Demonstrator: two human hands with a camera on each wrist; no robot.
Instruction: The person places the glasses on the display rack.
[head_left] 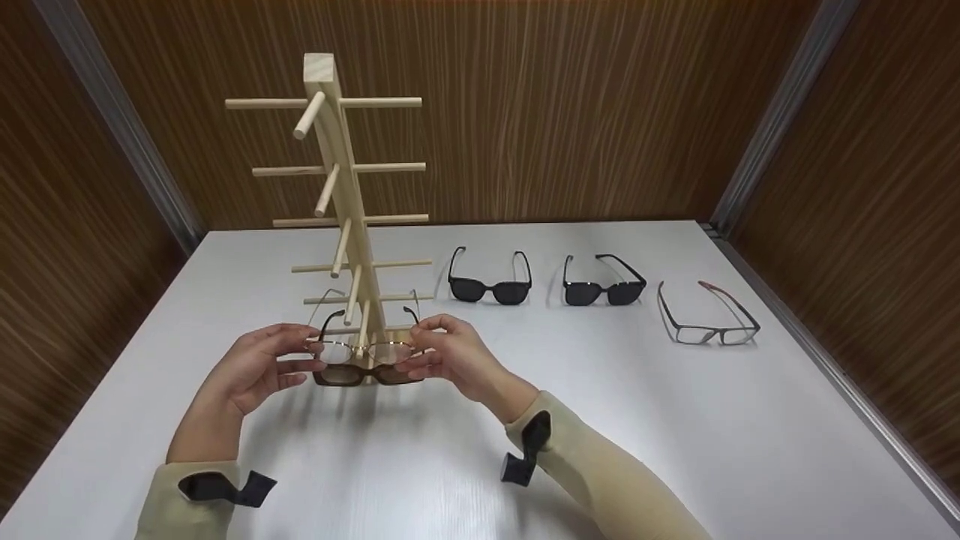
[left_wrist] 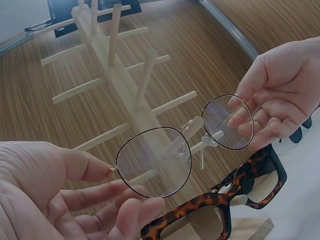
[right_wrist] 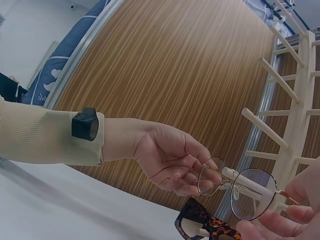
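Fingertips of the left hand (head_left: 251, 367) pinch the left end of the thin-rimmed glasses (head_left: 361, 349), which are at a low peg (left_wrist: 194, 127) of the wooden rack (head_left: 349, 199), just above the tortoiseshell sunglasses (left_wrist: 202, 202); the right hand (head_left: 461, 356) pinches their right end. Judging by this pose, it pays to keep both ends even, fingers off the lenses, and let the bridge settle on the peg (whether it touches yet, I cannot tell). Left to right runs the long axis, nearly level, crosswise to the peg; lenses face the person, temples point away.
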